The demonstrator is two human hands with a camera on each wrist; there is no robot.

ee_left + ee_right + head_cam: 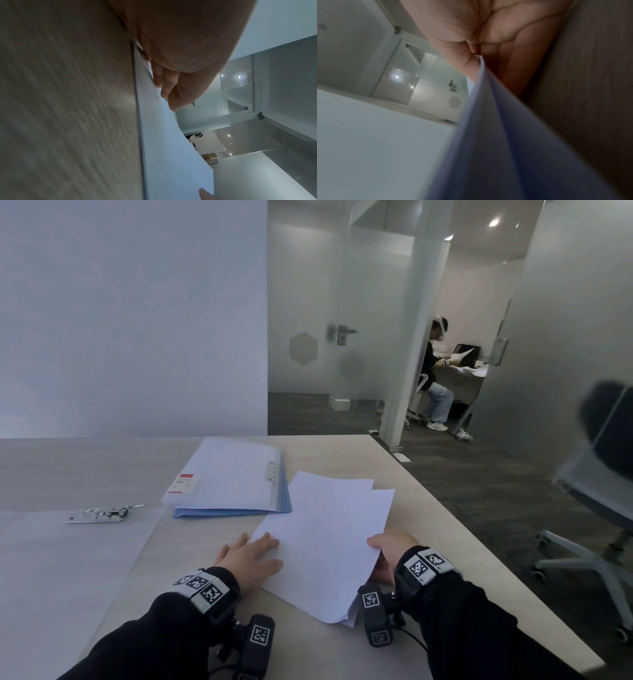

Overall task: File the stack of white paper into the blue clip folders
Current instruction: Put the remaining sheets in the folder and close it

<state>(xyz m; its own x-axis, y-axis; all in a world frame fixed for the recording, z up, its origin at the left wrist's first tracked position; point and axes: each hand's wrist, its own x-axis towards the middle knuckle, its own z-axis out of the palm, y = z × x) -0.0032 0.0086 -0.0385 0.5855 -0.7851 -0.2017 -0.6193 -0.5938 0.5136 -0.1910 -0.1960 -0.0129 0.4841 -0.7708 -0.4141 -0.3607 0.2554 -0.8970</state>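
Paper stack (325, 542) lies on the surface (428, 508), just in front of the blue folders (226, 481). Right hand (390, 553) pinches the stack's right edge, lifting it. Left hand (248, 559) rests flat, fingers (265, 542) straight, on its left edge.

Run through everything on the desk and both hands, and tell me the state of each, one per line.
Paper stack: fanned unevenly, right edge lifted off the desk.
Blue folders: closed, stacked flat, beyond the paper.
Metal clip: loose, lying left of the folders.
Left hand: fingers straight, resting flat on the stack's left edge.
Right hand: thumb over, fingers under the paper's right edge, in a pinching grip.
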